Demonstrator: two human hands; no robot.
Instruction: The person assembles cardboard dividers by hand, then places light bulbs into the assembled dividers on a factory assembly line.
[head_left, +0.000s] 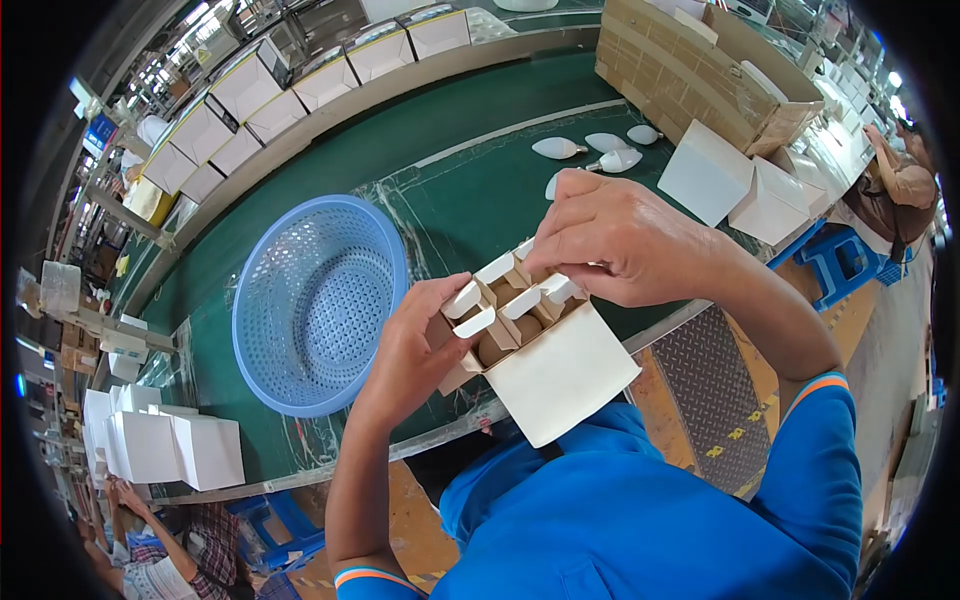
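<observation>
Far left, a cluster of white rectangular cardboard cartons [145, 445] stands at the near edge of the green-surfaced bench [210, 350]; one knock there could tip a carton off. Next along, the round blue perforated plastic basket [255, 300], right beside the left forearm, and a careless elbow could shove it.

Now the left hand [405, 335]: fingers and thumb half closed around the left side of an open white cardboard carton with brown inner dividers [562, 375], steadying it. That carton sits in front of the person's body at the bench's near edge, its big lid flap hanging towards the blue shirt [640, 500]. Squeeze too hard and the thin walls could buckle; let the grip slacken and it could tilt. Whether the bench bears its weight can't be told.

Over to the right hand [615, 240], fingers curled, tips pinched close at the carton's far right corner; what's between them is hidden. A crooked push there could crease the small flaps or skew a divider.

Just beyond, white candle-shaped bulbs [615, 160] lie loose, one partly behind those knuckles: a brush could send it rolling.
</observation>
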